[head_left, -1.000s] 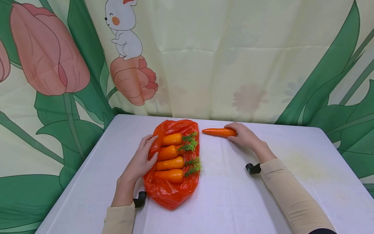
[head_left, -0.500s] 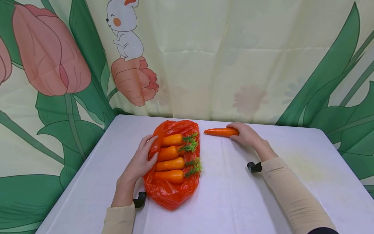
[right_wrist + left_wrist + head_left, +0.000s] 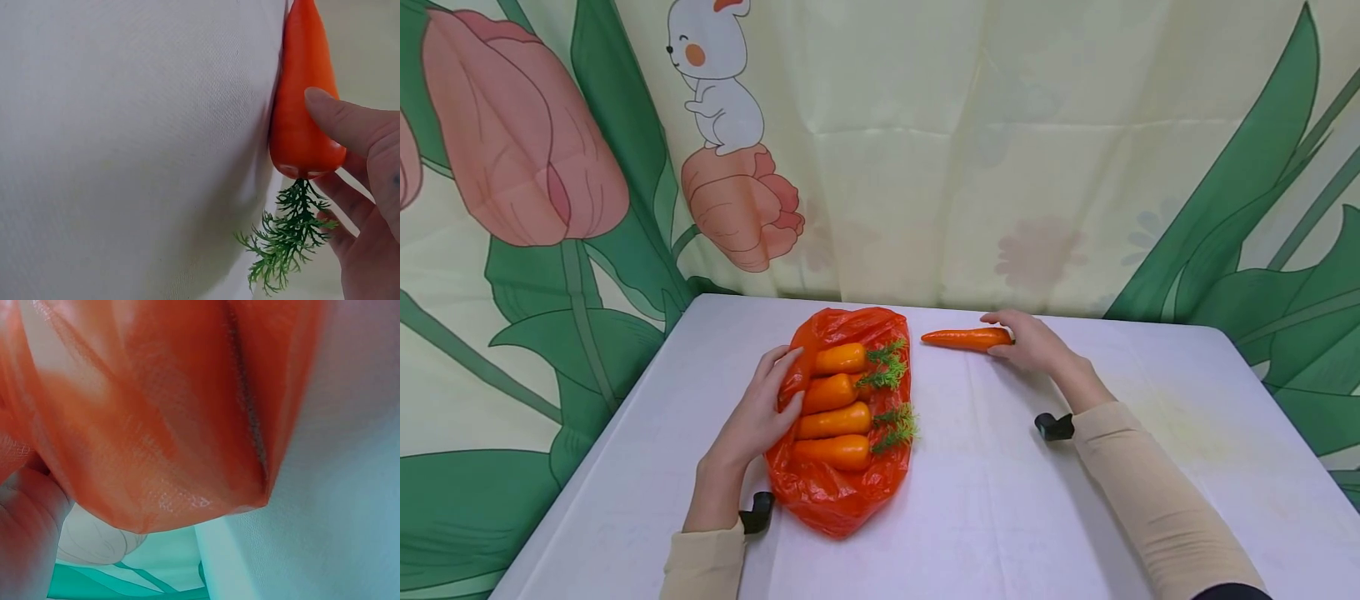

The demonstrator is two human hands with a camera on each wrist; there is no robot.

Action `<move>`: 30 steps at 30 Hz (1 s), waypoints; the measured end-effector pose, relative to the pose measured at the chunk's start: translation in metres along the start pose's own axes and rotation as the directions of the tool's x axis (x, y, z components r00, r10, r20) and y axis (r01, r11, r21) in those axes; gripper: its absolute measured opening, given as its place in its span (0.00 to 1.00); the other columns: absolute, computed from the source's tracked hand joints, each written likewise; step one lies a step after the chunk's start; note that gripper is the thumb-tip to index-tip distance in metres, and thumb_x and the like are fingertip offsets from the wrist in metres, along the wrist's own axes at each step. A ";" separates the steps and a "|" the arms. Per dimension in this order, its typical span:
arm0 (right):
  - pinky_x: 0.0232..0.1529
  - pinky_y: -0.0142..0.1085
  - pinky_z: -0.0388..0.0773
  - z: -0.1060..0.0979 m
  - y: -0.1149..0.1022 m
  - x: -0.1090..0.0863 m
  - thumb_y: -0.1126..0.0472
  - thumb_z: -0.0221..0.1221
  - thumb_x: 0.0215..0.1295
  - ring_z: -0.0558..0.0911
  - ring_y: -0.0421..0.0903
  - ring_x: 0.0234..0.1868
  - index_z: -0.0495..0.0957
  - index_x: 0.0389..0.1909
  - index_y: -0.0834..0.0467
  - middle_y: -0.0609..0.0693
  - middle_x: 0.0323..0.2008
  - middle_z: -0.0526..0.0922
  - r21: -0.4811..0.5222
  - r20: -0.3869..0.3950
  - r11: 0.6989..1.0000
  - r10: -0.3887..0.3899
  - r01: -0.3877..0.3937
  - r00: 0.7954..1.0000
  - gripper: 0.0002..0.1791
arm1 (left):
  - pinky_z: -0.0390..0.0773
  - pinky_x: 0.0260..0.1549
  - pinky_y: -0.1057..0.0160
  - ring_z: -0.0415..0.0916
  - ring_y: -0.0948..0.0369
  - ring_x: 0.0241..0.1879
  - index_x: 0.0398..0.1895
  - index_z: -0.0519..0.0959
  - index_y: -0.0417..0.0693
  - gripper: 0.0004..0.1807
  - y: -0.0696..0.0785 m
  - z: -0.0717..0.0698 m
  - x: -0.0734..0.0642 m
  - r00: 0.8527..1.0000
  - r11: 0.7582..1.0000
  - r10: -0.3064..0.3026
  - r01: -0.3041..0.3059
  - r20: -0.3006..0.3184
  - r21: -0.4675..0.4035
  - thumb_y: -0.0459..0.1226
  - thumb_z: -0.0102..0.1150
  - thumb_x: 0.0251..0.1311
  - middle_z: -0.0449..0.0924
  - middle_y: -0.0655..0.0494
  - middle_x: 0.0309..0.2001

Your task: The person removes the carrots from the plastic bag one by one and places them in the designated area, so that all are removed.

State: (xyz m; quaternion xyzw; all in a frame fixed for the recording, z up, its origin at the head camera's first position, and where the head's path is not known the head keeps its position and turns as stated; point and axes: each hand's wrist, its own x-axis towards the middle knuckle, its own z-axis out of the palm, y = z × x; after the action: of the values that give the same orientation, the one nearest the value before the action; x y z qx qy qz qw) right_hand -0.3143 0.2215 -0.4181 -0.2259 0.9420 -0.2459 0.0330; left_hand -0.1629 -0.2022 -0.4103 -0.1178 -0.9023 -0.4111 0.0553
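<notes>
A red plastic bag (image 3: 842, 508) lies on the table with its mouth facing right. Several orange toy carrots (image 3: 833, 452) sit in it side by side, their green tops poking out toward the right. My left hand (image 3: 762, 412) grips the bag's left side, thumb and fingers on the film. The bag's film (image 3: 156, 444) fills much of the left wrist view and hides most of that hand. Right of the bag, my right hand (image 3: 1033, 343) holds a single carrot (image 3: 962, 337) by its thick end, tip pointing left. Its leafy green top (image 3: 290, 231) shows in the right wrist view, below the thumb.
A white cloth covers the table (image 3: 985, 500). Behind the table hangs a curtain (image 3: 955, 208) printed with tulips, leaves and a rabbit, close to the back edge.
My right hand and its carrot have shifted very slightly to the right. The left hand and the bag stay in place.
</notes>
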 end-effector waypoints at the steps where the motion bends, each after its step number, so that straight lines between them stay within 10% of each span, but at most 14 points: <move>1: 0.68 0.57 0.62 0.000 0.000 0.000 0.63 0.67 0.65 0.69 0.61 0.65 0.72 0.68 0.60 0.61 0.64 0.74 -0.001 0.001 1.000 -0.002 0.002 1.000 0.30 | 0.70 0.62 0.45 0.59 0.49 0.70 0.77 0.60 0.49 0.36 0.000 0.000 0.000 1.000 1.000 0.001 -0.001 0.000 0.001 0.30 0.58 0.67 0.53 0.51 0.74; 30: 0.68 0.57 0.62 -0.008 -0.039 -0.013 0.59 0.69 0.64 0.69 0.61 0.67 0.74 0.66 0.62 0.60 0.63 0.75 0.008 -0.085 0.993 -0.116 0.117 0.990 0.30 | 0.71 0.61 0.46 0.59 0.48 0.70 0.77 0.60 0.49 0.37 0.001 0.000 0.000 1.000 1.000 0.000 0.000 -0.002 -0.001 0.29 0.59 0.67 0.53 0.50 0.75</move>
State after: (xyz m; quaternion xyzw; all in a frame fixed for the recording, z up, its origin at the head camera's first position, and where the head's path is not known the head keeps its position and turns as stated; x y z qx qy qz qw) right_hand -0.2886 0.2008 -0.3927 -0.2697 0.9261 -0.2630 -0.0197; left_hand -0.1622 -0.2018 -0.4099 -0.1176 -0.9019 -0.4118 0.0563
